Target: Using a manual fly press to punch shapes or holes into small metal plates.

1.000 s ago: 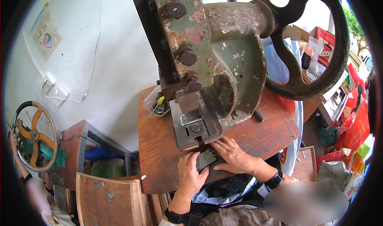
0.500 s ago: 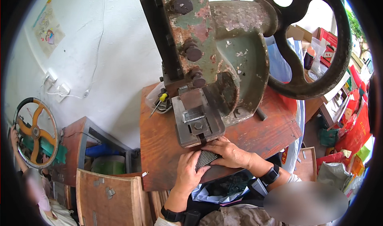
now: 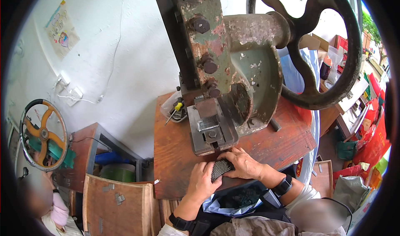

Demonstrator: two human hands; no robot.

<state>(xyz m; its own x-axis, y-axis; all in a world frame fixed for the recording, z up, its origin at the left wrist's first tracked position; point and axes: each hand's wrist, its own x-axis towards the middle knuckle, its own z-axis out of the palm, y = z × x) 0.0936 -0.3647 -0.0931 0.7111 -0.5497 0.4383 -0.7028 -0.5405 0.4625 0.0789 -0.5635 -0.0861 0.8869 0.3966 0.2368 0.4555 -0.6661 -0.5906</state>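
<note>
Between my two hands is a tight stack of thin grey metal strips (image 3: 222,169), its edges showing as fine ridges. My left hand (image 3: 203,181) grips the stack's left end, thumb on the near side. Around its right end close the fingers and thumb of my right hand (image 3: 245,165). Both hands are at the near edge of the reddish wooden table (image 3: 175,161), just in front of the steel die plate (image 3: 212,131). The die plate sits under the worn green press (image 3: 208,48). A small ridged metal piece (image 3: 208,122) lies on the die plate.
A large dark handwheel (image 3: 352,48) rises at the right of the press. Behind the die is a plastic tub (image 3: 171,106) with a yellow-handled screwdriver. A lined bin (image 3: 233,202) stands below my hands. Leftward are a wooden tray (image 3: 116,211) and a co-worker beside an orange-spoked wheel (image 3: 43,132).
My hands have tilted the stack, so more of its ridged side shows between them. The co-worker's hand at the left has come down from the wheel's rim. The whole view has shifted slightly.
</note>
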